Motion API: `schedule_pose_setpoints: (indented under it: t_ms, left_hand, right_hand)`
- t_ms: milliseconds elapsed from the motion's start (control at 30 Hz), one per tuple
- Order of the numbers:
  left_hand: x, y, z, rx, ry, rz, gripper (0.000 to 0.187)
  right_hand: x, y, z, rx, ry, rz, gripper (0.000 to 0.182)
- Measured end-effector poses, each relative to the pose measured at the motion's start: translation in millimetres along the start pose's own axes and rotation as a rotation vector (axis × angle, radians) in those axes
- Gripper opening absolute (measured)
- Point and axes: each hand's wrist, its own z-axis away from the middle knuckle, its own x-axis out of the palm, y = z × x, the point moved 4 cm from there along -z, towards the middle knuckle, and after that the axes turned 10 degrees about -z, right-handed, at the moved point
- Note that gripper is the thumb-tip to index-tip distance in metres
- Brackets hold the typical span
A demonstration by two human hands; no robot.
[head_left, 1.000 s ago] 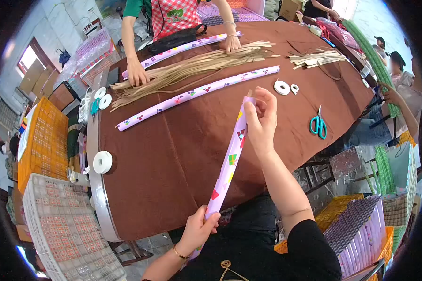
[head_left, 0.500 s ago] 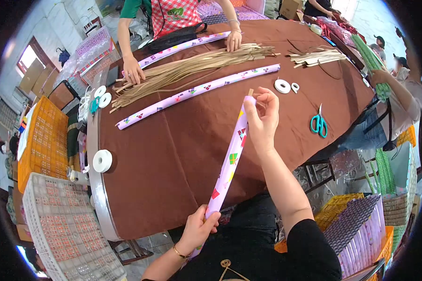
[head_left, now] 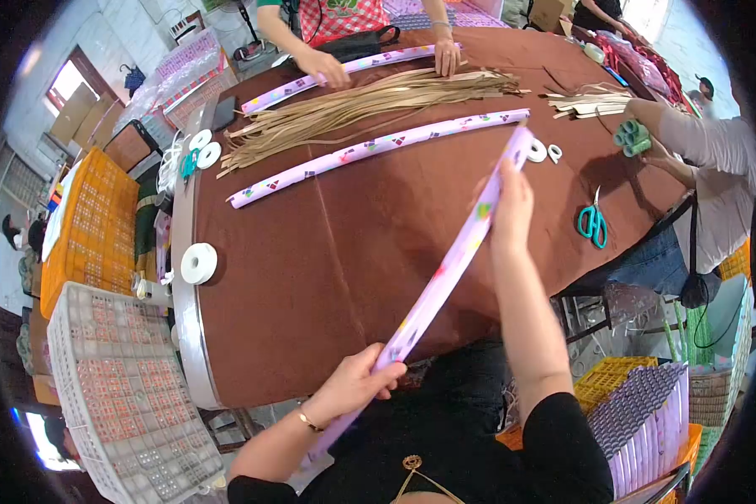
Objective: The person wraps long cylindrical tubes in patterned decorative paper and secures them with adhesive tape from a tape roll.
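Observation:
A long lilac tube with a colourful printed pattern (head_left: 435, 294) slants across the front of the table, its upper end away from me. My left hand (head_left: 359, 385) is closed around its lower part. Near the far end my right hand (head_left: 512, 206) is wrapped along it, a little blurred by motion. A second lilac tube (head_left: 378, 153) lies on the brown cloth, close to the far end of the held one. Behind it is a bundle of flat tan strips (head_left: 370, 105). Two white tape rolls, one small roll (head_left: 554, 153) among them, lie near the upper end.
Teal scissors (head_left: 592, 220) lie to the right on the brown tablecloth (head_left: 277, 311). A white roll (head_left: 198, 264) sits at the left edge. Across the table a person touches another lilac tube (head_left: 353, 65). At right a person holds green tubes (head_left: 632, 137). White crates (head_left: 126, 395) stand left.
The held tube has swung up and away, tilting further right. My right hand has moved up and right, now around the tube. The person at right has turned the green tubes end-on.

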Motion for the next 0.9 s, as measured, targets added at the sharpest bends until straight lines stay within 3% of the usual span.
schedule_pose_setpoints:
  t_ms: [100,167,200,300,367,433,533,600,633,667,700,733,833,900]
  left_hand:
    - [-33,0,10,0.005,0.138,-0.279,0.031]
    - [-63,16,15,0.303,0.405,-0.792,0.035]
    - [-75,29,13,0.226,0.456,-0.847,0.038]
    - [-115,50,-17,0.43,0.664,-1.115,0.034]
    - [-136,64,-47,0.411,0.725,-1.199,0.032]
    - [-154,74,-78,0.522,0.748,-1.247,0.035]
    - [-173,90,-120,0.418,0.748,-1.338,0.038]
    - [-173,108,-143,0.288,0.678,-1.371,0.04]
    - [-170,115,-152,0.241,0.724,-1.459,0.043]
    - [-197,85,-178,0.646,0.888,-1.47,0.048]
    - [-209,78,-198,0.623,0.924,-1.559,0.052]
    - [-188,98,-191,0.493,0.834,-1.552,0.051]
    - [-214,67,-219,0.737,1.014,-1.72,0.046]
    - [-211,62,-211,0.846,1.008,-1.742,0.044]
  right_hand:
    - [-36,4,-71,0.04,0.085,-0.043,0.041]
    - [-46,-5,-90,0.097,0.107,0.189,0.039]
    - [-54,-5,-94,0.094,0.109,0.186,0.039]
    - [-80,5,-96,0.111,0.072,0.222,0.042]
    - [-103,1,-82,0.075,0.07,0.303,0.044]
    - [-131,-12,-58,0.108,0.118,0.304,0.04]
    - [-208,-45,-33,-0.158,0.098,0.467,0.029]
    - [-250,-87,7,-0.271,0.19,0.721,0.029]
    - [-270,-102,34,-0.235,0.294,0.572,0.028]
    - [-303,-121,59,-0.216,0.376,0.62,0.027]
    - [-328,-142,90,-0.299,0.465,0.749,0.025]
    - [-372,-160,119,-0.333,0.559,0.937,0.024]
    - [-489,-209,229,-0.417,0.784,1.407,0.023]
    - [-525,-238,307,-0.254,0.875,1.594,0.02]
